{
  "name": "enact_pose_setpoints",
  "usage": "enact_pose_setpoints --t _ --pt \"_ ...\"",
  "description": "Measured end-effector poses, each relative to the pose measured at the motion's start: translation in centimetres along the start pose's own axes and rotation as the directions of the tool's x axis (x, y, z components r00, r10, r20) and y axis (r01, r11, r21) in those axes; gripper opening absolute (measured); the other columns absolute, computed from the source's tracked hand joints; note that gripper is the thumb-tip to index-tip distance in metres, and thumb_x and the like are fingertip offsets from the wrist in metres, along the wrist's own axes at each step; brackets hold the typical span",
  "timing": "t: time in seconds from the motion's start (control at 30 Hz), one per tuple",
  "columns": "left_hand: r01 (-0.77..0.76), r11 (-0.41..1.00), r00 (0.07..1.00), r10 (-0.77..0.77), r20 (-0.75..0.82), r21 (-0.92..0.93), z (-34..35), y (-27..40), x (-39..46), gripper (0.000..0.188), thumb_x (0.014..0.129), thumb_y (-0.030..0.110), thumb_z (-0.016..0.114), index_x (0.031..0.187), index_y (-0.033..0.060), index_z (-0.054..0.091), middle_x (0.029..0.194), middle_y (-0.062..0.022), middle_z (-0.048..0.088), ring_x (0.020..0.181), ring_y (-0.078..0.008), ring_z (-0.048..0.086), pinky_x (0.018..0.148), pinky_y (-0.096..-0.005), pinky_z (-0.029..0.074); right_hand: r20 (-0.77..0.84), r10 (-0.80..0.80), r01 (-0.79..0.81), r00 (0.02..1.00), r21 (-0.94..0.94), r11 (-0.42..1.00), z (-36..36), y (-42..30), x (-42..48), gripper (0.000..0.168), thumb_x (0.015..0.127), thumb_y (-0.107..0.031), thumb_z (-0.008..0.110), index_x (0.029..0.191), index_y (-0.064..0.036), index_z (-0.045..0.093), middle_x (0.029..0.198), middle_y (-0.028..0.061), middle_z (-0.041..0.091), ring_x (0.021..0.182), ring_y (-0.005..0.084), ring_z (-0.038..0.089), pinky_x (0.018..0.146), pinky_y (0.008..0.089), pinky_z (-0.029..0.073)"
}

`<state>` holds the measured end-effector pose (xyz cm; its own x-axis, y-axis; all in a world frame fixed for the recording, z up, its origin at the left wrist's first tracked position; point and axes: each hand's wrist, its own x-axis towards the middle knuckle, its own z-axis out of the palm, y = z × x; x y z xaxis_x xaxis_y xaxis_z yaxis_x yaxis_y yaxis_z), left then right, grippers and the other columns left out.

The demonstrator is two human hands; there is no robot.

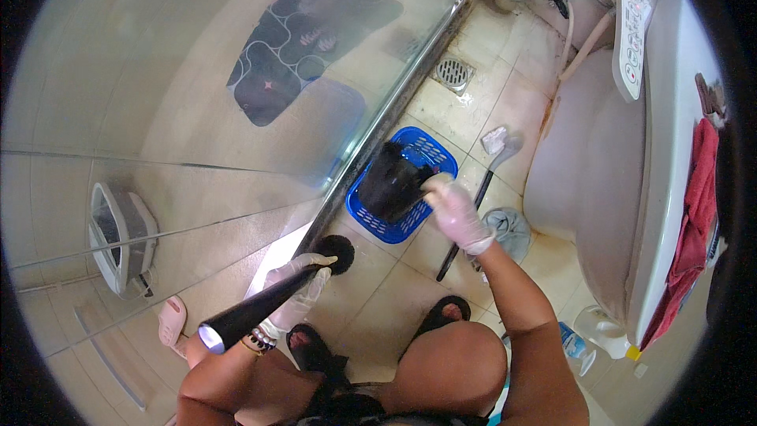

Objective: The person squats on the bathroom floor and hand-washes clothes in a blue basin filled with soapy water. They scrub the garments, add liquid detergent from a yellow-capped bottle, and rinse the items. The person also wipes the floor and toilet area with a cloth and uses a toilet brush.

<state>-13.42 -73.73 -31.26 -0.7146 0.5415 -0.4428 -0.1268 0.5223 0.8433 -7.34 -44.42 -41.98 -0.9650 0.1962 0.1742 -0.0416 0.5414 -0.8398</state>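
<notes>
My left hand (295,293), in a translucent white glove, grips a black toilet brush (260,305). Its thick handle end, with a bright reflection, points up toward me, and its round black bristle head (335,254) is down by the floor. A blue plastic basket (387,233) with slotted walls stands against the shower sill. Inside it lies a black cylindrical container (390,186), tilted on its side. My right hand (452,207), also gloved, reaches over the basket's right side to the container's end. Its fingers are blurred, so their hold cannot be made out.
A long black-handled brush (482,189), a crumpled white wad (494,140) and a grey cloth (507,231) lie on the tiles beside the toilet (562,154). Glass shower panels (248,148) border the left. Bottles (603,331) lie at lower right; a floor drain (453,73) is farther up.
</notes>
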Motion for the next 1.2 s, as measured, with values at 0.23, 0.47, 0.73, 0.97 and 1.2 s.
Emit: enact_pose_setpoints --t 0.23,0.47,0.73,0.97,1.2 --pt "0.005 0.989 1.000 -0.003 -0.013 0.148 0.3 -0.2 0.5 0.010 0.087 0.010 0.058 0.096 0.0050 0.060 0.071 0.0004 0.057 0.065 -0.0068 0.051 0.061 -0.0221 0.044 0.230 0.622 -0.222 0.748 0.971 -0.092 -3.1 3.8 -2.3 0.018 0.085 -0.019 0.046 0.096 -0.007 0.053 0.095 0.0068 0.058 0.081 0.0191 0.053 0.067 0.0348 0.042" --pt "-0.033 0.989 0.999 0.035 -0.011 0.141 0.8 -0.1 0.4 0.011 0.083 0.008 0.062 0.093 0.0058 0.060 0.073 -0.0018 0.058 0.067 -0.0088 0.053 0.060 -0.0242 0.045 0.473 0.552 -0.311 0.687 0.878 -0.365 -1.4 3.2 -2.1 0.032 0.088 -0.030 0.040 0.109 -0.008 0.052 0.101 0.0048 0.059 0.081 0.0170 0.052 0.061 0.0298 0.038" --pt "0.087 0.940 0.994 -0.104 0.033 0.329 1.6 0.0 0.9 0.015 0.084 0.019 0.062 0.092 0.0070 0.061 0.067 -0.0036 0.059 0.063 -0.0110 0.055 0.059 -0.0263 0.046 0.376 0.608 -0.621 0.699 0.740 0.257 3.4 1.1 -2.5 0.027 0.089 -0.022 0.049 0.108 -0.003 0.051 0.092 0.0066 0.059 0.080 0.0166 0.056 0.060 0.0341 0.045" --pt "0.239 0.937 0.966 -0.257 0.039 0.255 1.6 -0.2 1.5 0.017 0.087 0.022 0.059 0.091 0.0053 0.059 0.071 -0.0017 0.060 0.064 -0.0055 0.050 0.059 -0.0211 0.043 0.030 0.170 -0.166 0.985 0.432 0.887 4.1 -0.2 -1.8 0.030 0.084 -0.006 0.054 0.112 0.005 0.049 0.093 0.0111 0.058 0.088 0.0158 0.056 0.069 0.0319 0.048" --pt "0.239 0.969 0.969 -0.243 0.049 0.063 2.1 -1.6 1.0 0.015 0.087 0.020 0.059 0.087 0.0049 0.060 0.073 0.0011 0.058 0.065 -0.0038 0.049 0.060 -0.0181 0.042 0.444 0.675 -0.807 0.589 0.367 0.462 5.7 1.1 0.0 0.044 0.094 -0.039 0.028 0.086 -0.002 0.049 0.062 0.0050 0.046 0.049 0.0168 0.042 0.049 0.0286 0.037"
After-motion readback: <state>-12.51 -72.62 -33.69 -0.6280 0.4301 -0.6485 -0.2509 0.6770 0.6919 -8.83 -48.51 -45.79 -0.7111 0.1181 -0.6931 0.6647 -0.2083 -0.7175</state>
